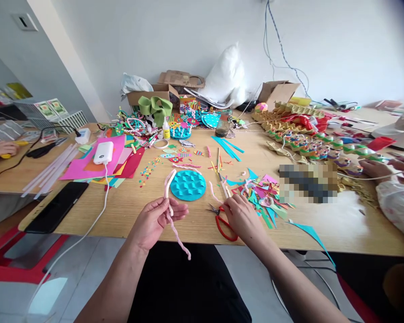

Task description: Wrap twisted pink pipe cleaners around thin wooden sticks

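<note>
Strand of fuzzy pale-pink cord (177,237) pinched in left-hand grip (158,220) at wooden worktop's (195,228) front edge; dangling end may snag. Right-hand grip (243,217): cannot tell; adjacent red-handled metal scissors (218,221) could nick, if brushed.

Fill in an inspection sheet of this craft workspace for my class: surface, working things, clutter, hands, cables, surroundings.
Surface: wooden tabletop, crowded along the back.
Job's things: turquoise disc lying flat; pink strand; red-handled scissors.
Clutter: paper scraps right of the disc; black phone near the left front edge.
Hands: left hand holds the strand in its fingers; right hand is at the scissors, grip unclear.
Cables: white cable runs over the front edge; cords hang on the wall.
Surroundings: red stool at left; other people's hands at both sides.
</note>
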Available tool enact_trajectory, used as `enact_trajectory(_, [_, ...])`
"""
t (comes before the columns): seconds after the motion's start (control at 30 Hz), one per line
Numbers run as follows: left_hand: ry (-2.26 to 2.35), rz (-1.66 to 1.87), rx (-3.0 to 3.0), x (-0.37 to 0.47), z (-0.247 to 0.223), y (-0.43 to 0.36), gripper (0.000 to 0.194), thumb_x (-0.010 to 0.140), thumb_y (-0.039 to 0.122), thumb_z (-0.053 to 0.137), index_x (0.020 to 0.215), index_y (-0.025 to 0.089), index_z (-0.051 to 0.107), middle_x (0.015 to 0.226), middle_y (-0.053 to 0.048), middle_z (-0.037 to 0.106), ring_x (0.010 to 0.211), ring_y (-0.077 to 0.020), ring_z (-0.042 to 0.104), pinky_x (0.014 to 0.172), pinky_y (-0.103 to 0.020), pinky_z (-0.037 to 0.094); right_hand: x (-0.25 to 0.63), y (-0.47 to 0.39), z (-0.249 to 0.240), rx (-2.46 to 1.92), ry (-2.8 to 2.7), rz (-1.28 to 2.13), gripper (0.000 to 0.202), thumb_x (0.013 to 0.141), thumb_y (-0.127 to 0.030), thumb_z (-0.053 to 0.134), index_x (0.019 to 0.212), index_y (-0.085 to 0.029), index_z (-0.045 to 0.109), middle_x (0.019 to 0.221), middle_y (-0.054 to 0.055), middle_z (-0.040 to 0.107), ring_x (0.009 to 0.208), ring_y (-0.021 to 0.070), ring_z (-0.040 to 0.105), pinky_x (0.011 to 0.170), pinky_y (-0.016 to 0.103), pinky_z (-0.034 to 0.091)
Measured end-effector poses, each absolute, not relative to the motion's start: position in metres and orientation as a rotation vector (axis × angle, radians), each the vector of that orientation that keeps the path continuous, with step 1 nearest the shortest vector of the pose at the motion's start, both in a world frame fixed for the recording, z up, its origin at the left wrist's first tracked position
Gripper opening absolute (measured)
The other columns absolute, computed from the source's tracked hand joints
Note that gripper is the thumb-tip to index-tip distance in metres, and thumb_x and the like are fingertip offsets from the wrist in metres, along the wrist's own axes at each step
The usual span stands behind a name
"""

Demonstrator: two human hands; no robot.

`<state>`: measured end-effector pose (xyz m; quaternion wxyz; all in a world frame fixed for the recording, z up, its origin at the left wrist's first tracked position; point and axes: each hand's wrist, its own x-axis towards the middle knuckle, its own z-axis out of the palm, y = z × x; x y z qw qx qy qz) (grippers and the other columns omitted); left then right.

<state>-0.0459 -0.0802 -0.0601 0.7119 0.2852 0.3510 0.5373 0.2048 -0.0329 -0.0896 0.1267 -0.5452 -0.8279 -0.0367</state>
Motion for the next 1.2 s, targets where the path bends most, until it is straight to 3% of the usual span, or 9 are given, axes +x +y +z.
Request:
enact_trajectory(0.17, [0.767,1.183,0.615,-0.049,-0.062,-0.077,0.017,0.082,0.024,0.059,0.084,0.008,0.063,0.09,-0.018,0.072,0.089,-0.03,0.068,0.09,-0.047,0.046,0.212,-0.033,-0.076,-1.572,-2.34,-0.163,0.015,0.089,-0.029,0.049,0.093,-0.017,0.058,0.091,0.011,0.056,0.092,0.0264,0.052,0.079,0.036,0.041])
enact_trajectory(0.3, [0.753,1.198,0.604,-0.05,-0.064,-0.074,0.017,0.084,0.022,0.055,0.085,0.008,0.063,0.091,-0.018,0.071,0.091,-0.0292,0.067,0.09,-0.046,0.047,0.218,-0.049,-0.078,-1.525,-2.558,-0.08,0.025,0.082,-0.035,0.061,0.099,-0.017,0.058,0.094,0.011,0.057,0.091,0.0272,0.053,0.078,0.037,0.043])
enact_trajectory(0.47, [0.75,1.198,0.599,-0.049,-0.065,-0.073,0.016,0.083,0.023,0.057,0.085,0.008,0.063,0.089,-0.018,0.072,0.088,-0.0283,0.068,0.089,-0.046,0.047,0.219,-0.061,-0.091,-1.56,-2.618,-0.114,0.011,0.088,-0.017,0.047,0.091,-0.016,0.058,0.088,0.011,0.058,0.084,0.0252,0.054,0.075,0.036,0.041])
enact_trajectory(0.6, [0.756,1.194,0.617,-0.05,-0.065,-0.072,0.018,0.081,0.025,0.059,0.086,0.008,0.063,0.09,-0.018,0.072,0.088,-0.0289,0.068,0.09,-0.046,0.046,0.221,-0.063,-0.092,-1.591,-2.58,-0.115,0.022,0.082,-0.001,0.037,0.077,-0.016,0.051,0.079,0.011,0.057,0.075,0.0248,0.053,0.069,0.035,0.04])
enact_trajectory(0.83, [0.79,1.196,0.655,-0.048,-0.068,-0.066,0.019,0.08,0.026,0.06,0.086,0.007,0.063,0.091,-0.019,0.071,0.088,-0.0286,0.068,0.089,-0.045,0.047,0.217,-0.074,-0.049,-1.325,-2.423,0.646,0.015,0.092,-0.03,0.039,0.094,-0.019,0.049,0.085,0.006,0.061,0.075,0.0175,0.056,0.066,0.028,0.043])
enact_trajectory(1.03, [0.831,1.15,0.729,-0.04,-0.064,-0.069,0.021,0.08,0.029,0.06,0.084,0.009,0.063,0.086,-0.016,0.072,0.086,-0.0279,0.068,0.085,-0.044,0.049,0.192,-0.07,-0.023,-1.181,-2.679,0.896,0.036,0.079,-0.055,0.056,0.071,-0.02,0.052,0.064,0.0,0.056,0.057,0.0115,0.047,0.053,0.024,0.034])
enact_trajectory(1.2, [0.788,1.073,0.779,-0.039,-0.063,-0.072,0.024,0.082,0.031,0.058,0.084,0.008,0.064,0.089,-0.017,0.072,0.092,-0.0283,0.067,0.089,-0.045,0.047,0.178,-0.053,-0.022,-1.144,-2.779,1.053,0.045,0.074,-0.062,0.057,0.066,-0.019,0.047,0.057,-0.004,0.049,0.05,0.0078,0.037,0.046,0.022,0.028])
